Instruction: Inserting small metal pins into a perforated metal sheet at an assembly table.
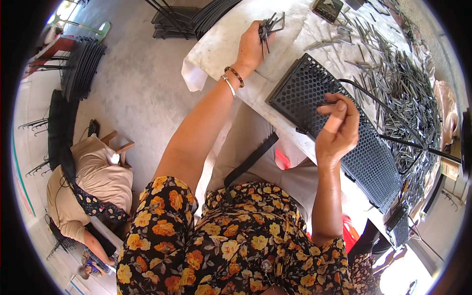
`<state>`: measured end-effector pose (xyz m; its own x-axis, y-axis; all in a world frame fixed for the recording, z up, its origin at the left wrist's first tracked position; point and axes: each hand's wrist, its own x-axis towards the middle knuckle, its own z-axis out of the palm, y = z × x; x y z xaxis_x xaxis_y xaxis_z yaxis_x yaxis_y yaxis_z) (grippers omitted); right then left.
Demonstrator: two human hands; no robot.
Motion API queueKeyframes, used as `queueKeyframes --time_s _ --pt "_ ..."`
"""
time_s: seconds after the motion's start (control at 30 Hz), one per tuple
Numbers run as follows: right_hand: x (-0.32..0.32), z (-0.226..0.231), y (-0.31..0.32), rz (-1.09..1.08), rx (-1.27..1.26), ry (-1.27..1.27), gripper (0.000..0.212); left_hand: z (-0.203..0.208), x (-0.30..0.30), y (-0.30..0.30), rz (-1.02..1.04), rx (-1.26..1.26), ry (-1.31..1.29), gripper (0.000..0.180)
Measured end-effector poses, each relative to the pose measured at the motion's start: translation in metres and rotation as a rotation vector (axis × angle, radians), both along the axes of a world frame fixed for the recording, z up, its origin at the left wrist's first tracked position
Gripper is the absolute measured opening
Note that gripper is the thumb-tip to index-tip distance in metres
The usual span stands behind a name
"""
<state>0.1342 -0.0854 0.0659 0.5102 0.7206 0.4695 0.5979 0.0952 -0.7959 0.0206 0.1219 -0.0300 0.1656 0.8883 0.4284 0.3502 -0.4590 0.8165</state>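
My left hand (pixel 250 50) reaches over the far left part of the table and grips a bunch of thin dark metal pieces (pixel 268 28), some bent into U shapes. My right hand (pixel 339 132) hovers over a long black perforated metal panel (pixel 376 164) on the near edge of the table. Between its thumb and fingers is a small dark metal piece (pixel 324 103), partly hidden by the fingers. The panel lies slanting from the table's middle to the lower right, with a black rod frame rising from its far side.
A large heap of dark metal pieces (pixel 418 105) covers the right of the white-covered table (pixel 216 54). A small dark box (pixel 327 9) stands at the far edge. Stacked black racks (pixel 81 69) stand at left. Another person (pixel 98 172) sits bent over at the lower left.
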Motion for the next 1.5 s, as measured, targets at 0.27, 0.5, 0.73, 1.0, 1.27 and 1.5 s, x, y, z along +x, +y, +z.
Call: queueKeyframes --time_s 0.27,0.5,0.73,1.0,1.27,1.5 --pt "0.009 -0.004 -0.016 0.159 -0.054 0.399 0.02 0.019 -0.01 0.043 -0.258 0.487 0.794 0.014" --pt "0.008 0.007 -0.021 0.161 -0.103 0.442 0.022 0.038 -0.024 0.055 -0.163 0.262 0.832 0.011" --pt "-0.002 0.013 0.006 0.263 -0.232 0.704 0.022 0.045 -0.028 0.029 -0.279 -0.806 -0.123 0.016" --pt "-0.024 0.003 0.081 0.372 -0.017 -0.02 0.024 0.06 -0.015 0.005 -0.428 -0.871 -0.113 0.013" --pt "-0.008 0.01 0.088 0.342 0.051 -0.039 0.014 0.064 -0.02 -0.017 -0.534 -0.818 0.01 0.015" --pt "0.059 0.036 0.047 0.179 -0.143 0.318 0.021 0.072 -0.041 -0.038 -0.565 -1.205 -0.499 0.019"
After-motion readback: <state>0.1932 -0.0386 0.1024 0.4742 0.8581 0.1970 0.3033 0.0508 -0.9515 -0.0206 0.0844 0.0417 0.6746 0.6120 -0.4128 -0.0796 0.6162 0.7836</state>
